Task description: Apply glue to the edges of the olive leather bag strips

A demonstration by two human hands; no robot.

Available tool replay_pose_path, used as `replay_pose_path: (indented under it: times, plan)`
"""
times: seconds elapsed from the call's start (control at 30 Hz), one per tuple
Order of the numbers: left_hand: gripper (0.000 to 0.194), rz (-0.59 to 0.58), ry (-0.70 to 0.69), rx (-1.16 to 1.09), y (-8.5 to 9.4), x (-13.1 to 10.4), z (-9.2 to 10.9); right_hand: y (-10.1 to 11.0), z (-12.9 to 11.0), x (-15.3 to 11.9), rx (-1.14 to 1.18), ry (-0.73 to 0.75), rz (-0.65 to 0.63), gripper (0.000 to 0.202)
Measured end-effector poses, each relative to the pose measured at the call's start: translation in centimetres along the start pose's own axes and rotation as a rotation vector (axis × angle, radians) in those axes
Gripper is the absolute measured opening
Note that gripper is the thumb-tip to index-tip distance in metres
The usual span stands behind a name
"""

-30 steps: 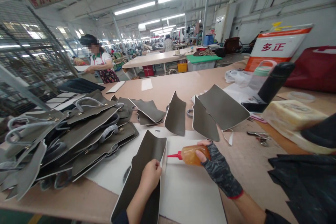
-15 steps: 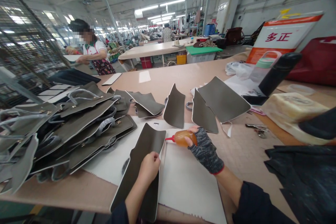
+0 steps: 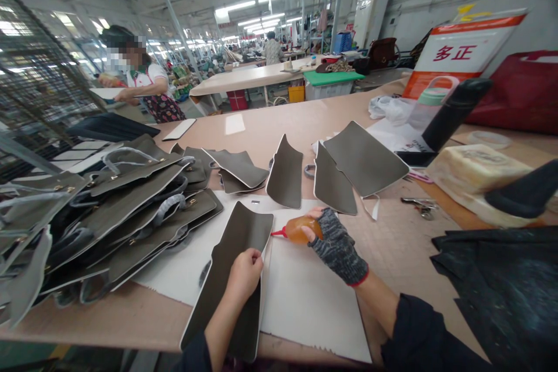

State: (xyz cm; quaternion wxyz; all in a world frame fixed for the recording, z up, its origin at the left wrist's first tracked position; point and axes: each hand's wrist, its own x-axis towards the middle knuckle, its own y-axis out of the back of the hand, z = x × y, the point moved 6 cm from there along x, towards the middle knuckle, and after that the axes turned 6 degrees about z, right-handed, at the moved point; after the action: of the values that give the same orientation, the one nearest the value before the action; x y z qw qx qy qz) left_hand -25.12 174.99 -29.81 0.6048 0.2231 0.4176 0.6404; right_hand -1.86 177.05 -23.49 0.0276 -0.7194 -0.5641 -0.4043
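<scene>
A grey-brown bag panel (image 3: 239,238) with pale edges lies curved in front of me on a white board (image 3: 311,293). My left hand (image 3: 245,273) is closed, its fingers pinching the panel's right edge. In a grey fingerless knit glove, my right hand (image 3: 340,247) grips a squeeze bottle (image 3: 301,229) of amber liquid, probably glue. The bottle lies nearly level, and its red nozzle points left at the panel's right edge near the top corner. Whether the tip touches the edge I cannot tell.
Bag pieces with wrapped handles (image 3: 143,215) are piled at left. Several more panels (image 3: 285,174) stand or lean beyond the board. To the right are metal clips (image 3: 421,206), a yellowish block (image 3: 477,165), a black bottle (image 3: 457,113) and dark sheets (image 3: 497,285). A co-worker (image 3: 146,81) stands at back left.
The nozzle has slid slightly along the panel's edge toward my left hand. My left hand keeps its pinch. The whole view has shifted a little.
</scene>
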Motion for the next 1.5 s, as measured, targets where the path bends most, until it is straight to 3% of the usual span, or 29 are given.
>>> replay_pose_path:
  times: [0.43, 0.67, 1.27, 1.5]
  plan:
    - [0.016, 0.008, -0.012, -0.011, -0.3, -0.1, 0.0, 1.0, -0.1, -1.0, 0.018, -0.08, 0.072, 0.022]
    - [0.017, 0.013, -0.039, -0.034, -0.6, 0.0, -0.6, 0.6, 0.5, -2.6, 0.064, -0.209, 0.006, 0.027]
    - [0.017, 0.017, -0.04, -0.06, -0.3, -0.4, -0.3, 1.8, -2.3, -6.5, 0.137, -0.244, -0.067, 0.019]
    - [0.017, 0.021, -0.047, -0.067, -0.3, -0.5, -0.1, 1.8, -2.3, -9.0, 0.152, -0.3, -0.138, 0.022]
